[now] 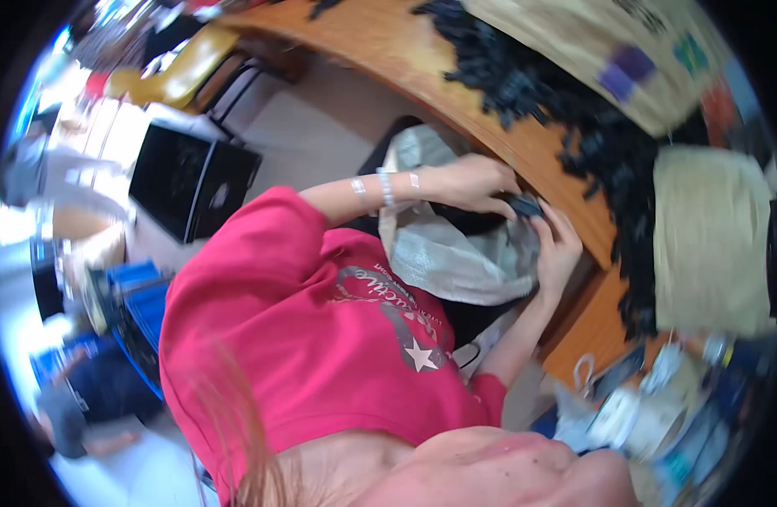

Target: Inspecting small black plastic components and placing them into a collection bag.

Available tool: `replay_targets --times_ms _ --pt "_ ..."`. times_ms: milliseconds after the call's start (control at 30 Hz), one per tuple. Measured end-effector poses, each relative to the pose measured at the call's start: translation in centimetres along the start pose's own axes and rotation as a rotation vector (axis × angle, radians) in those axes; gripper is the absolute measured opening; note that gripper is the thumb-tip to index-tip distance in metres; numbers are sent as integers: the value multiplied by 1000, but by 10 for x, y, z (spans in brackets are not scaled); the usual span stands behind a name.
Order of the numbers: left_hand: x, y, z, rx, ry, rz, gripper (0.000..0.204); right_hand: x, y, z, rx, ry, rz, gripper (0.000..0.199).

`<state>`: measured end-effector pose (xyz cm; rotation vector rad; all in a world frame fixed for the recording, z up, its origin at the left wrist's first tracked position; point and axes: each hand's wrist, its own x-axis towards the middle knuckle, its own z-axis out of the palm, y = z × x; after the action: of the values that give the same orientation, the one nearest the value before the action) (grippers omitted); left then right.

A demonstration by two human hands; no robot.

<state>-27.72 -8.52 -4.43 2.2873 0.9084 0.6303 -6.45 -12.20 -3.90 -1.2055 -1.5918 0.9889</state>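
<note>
Over my lap, beside the table edge, my left hand [475, 182] and my right hand [558, 243] meet at a small dark piece [525, 205]. Fingers of both hands are closed on it; its exact kind is too small to tell. A pale woven sack [452, 258] lies gaping across my lap, just under both hands. Dark material shows inside its mouth, partly hidden by my left hand. My left wrist wears a light beaded bracelet [386, 188].
Along the wooden table [388, 51] lies a long heap of small black parts [524, 93]. Large tan sacks [714, 241] rest beyond it. Bags and clutter [642, 418] fill the lower right. A yellow chair [181, 72], a black box [190, 182] and a person [101, 389] are at left.
</note>
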Motion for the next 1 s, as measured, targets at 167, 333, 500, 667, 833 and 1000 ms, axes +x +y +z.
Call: replay_targets --times_ms 167,333,500,667,833,1000 --pt "19 -21 -21 212 416 196 16 1 2 -23 22 248 69 12" --pt "45 -57 -45 443 705 93 19 42 13 -27 -741 340 -100 15" --pt "71 -50 -42 600 589 -18 27 51 17 -15 -1002 292 -178 12" --pt "77 -34 -54 544 416 -241 16 38 19 -2 -869 303 -197 16" --pt "73 -51 -38 257 1040 381 20 31 5 6 -526 338 -158 16" --pt "46 -6 -17 -799 307 -181 21 21 -20 13 97 196 16 19"
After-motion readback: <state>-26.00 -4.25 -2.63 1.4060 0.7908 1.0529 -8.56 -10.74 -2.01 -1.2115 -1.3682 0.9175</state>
